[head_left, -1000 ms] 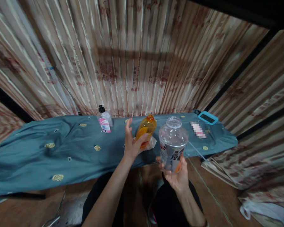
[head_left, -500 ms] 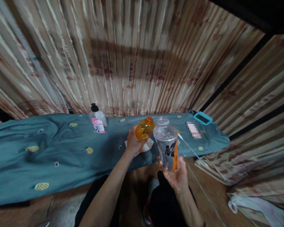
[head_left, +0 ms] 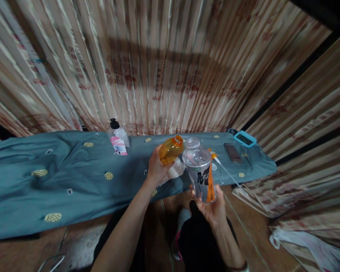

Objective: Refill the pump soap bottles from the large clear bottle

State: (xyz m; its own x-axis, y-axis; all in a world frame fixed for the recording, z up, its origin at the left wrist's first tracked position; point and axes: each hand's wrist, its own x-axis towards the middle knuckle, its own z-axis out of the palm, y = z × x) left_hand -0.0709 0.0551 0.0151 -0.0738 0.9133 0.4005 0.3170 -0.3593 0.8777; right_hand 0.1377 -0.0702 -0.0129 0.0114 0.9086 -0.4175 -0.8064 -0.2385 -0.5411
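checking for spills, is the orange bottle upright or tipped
Tipped: the orange bottle leans in the left hand, its uncapped mouth toward the clear bottle.

Left hand [head_left: 156, 170] tilts orange bottle [head_left: 170, 150] toward clear bottle [head_left: 200, 170], seemingly uncapped, in right hand [head_left: 212, 209].

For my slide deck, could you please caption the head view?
Left hand tilts an orange bottle toward a clear bottle held in the right hand.

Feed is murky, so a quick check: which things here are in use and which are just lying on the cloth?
In use: orange bottle tilted in left hand; clear bottle upright in right hand.

Lying about: pump bottle, white tissue, blue device, thin stick, teal cloth.
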